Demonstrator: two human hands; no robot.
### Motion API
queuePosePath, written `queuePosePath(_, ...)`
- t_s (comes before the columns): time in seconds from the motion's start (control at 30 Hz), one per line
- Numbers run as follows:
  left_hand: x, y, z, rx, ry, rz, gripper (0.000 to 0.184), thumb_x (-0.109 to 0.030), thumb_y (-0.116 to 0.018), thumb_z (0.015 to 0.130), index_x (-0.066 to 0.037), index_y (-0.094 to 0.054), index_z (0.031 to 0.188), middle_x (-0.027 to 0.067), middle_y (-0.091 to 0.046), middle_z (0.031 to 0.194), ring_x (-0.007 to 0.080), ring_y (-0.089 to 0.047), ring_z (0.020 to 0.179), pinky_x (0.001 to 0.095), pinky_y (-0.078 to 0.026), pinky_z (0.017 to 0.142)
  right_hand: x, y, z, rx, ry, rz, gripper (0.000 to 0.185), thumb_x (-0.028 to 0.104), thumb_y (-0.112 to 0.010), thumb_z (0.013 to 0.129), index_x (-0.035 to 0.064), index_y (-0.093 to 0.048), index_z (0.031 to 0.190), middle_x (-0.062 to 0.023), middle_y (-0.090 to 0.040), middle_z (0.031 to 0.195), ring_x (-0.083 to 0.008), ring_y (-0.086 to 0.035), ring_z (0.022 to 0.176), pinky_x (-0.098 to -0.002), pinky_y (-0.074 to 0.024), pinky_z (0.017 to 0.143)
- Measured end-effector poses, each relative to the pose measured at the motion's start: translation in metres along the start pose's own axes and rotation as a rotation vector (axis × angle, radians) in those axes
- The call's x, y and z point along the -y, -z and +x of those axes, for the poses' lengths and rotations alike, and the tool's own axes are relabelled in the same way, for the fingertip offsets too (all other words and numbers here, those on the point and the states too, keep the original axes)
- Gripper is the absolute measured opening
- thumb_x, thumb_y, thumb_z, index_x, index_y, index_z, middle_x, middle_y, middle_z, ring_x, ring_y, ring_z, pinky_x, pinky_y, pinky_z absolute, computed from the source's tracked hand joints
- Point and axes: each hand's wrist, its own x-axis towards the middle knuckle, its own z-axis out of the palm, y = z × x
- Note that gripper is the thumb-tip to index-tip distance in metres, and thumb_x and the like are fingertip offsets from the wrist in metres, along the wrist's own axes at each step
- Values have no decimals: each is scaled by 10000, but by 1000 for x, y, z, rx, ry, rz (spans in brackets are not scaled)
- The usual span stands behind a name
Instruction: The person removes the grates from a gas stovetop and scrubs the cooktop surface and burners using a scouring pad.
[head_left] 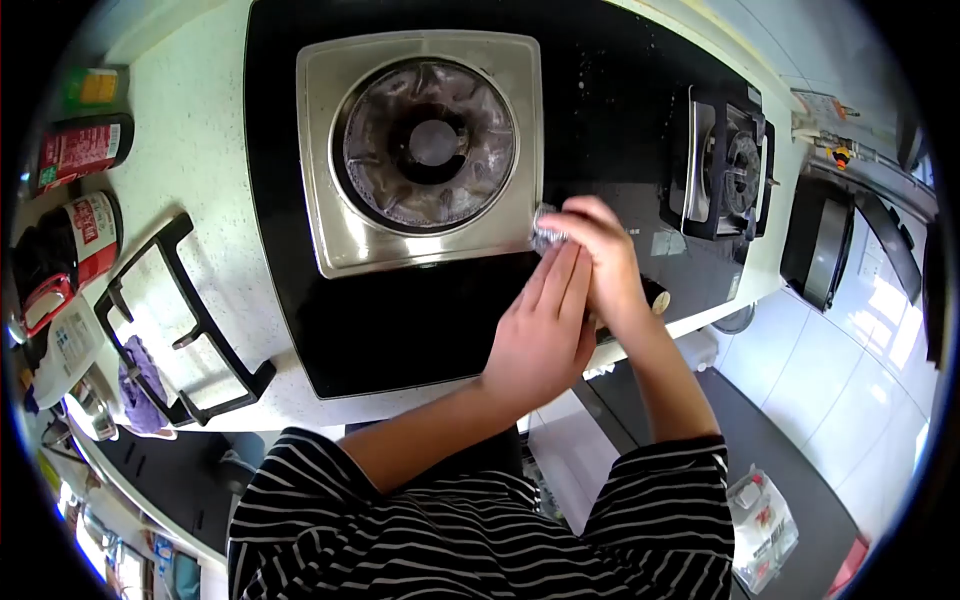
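Observation:
A silvery steel wool scrubber (547, 228) touches the right edge of the square metal burner plate (420, 257), near its lower right corner. My right hand (607, 260) is closed, with thumb and fingers around the scrubber. Against it rests my left hand (545, 335), its fingers stretched out and pointing up to just below the scrubber, holding nothing that shows. The plate lies on the black glass cooktop (400, 330) around a round burner (433, 143) and has dull marks on its metal.
A black pan support (210, 330) lies on the light counter at left, beside a purple cloth (142, 388) and red-labelled bottles (92, 232). A second burner with its support (735, 165) is at right. A dark knob (656, 297) shows beside my right wrist.

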Motion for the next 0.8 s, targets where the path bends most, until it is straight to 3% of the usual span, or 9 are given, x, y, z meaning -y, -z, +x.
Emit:
queuePosePath(0.17, 2, -5, 7, -29, 13, -23, 726, -36, -600, 740, 155, -383, 1406, 359, -405, 1441, 505, -426, 1354, 507, -387, 1137, 1, -1, 10, -45, 65, -90, 352, -94, -670, 734, 38, -741, 1052, -119, -610, 1076, -274, -621, 987, -313, -519, 816)
queuePosePath(0.3, 14, 3, 66, -134, 34, 46, 763, 26, -539, 703, 146, -354, 1434, 340, -390, 1471, 486, -394, 1378, 504, -323, 1180, -14, 6, 83, -117, 211, -84, 318, -40, -641, 786, 3, -699, 1095, -156, -622, 1064, -300, -648, 934, -330, -531, 808)
queuePosePath(0.4, 13, -4, 96, -235, 74, 115, 739, 18, -537, 705, 133, -376, 1417, 311, -412, 1461, 471, -407, 1366, 499, -335, 1170, -20, 12, 112, -103, 256, 0, 302, -18, -656, 768, 3, -700, 1066, -153, -625, 1054, -310, -645, 937, -341, -532, 806)
queuePosePath(0.5, -1, -17, 78, -182, 111, 92, 787, 1, -556, 683, 145, -347, 1428, 358, -392, 1443, 509, -381, 1373, 531, -329, 1168, -25, 15, 88, -66, 266, 23, 294, -3, -668, 741, 51, -718, 1026, -138, -633, 1051, -337, -615, 955, -398, -526, 819)
queuePosePath(0.63, -7, -24, 63, -148, 165, 94, 834, 9, -562, 683, 142, -306, 1465, 373, -352, 1478, 520, -361, 1390, 541, -326, 1168, -23, 20, 80, 64, 252, 14, 278, -5, -664, 742, 42, -709, 1012, -129, -613, 1052, -342, -600, 946, -410, -525, 816)
queuePosePath(0.67, -5, -24, 71, -181, 171, 99, 836, 12, -561, 688, 135, -301, 1473, 368, -352, 1482, 515, -363, 1391, 536, -328, 1167, -23, 20, 90, 33, 266, 4, 286, -30, -662, 745, 47, -720, 1014, -118, -615, 1035, -310, -616, 960, -364, -516, 824)
queuePosePath(0.8, 18, -21, 131, -366, 139, 165, 798, 18, -547, 745, 104, -288, 1495, 317, -361, 1508, 485, -374, 1391, 504, -356, 1150, -33, 15, 155, -100, 266, -16, 299, -28, -627, 778, 46, -715, 1053, -127, -619, 1045, -299, -624, 972, -344, -513, 839)
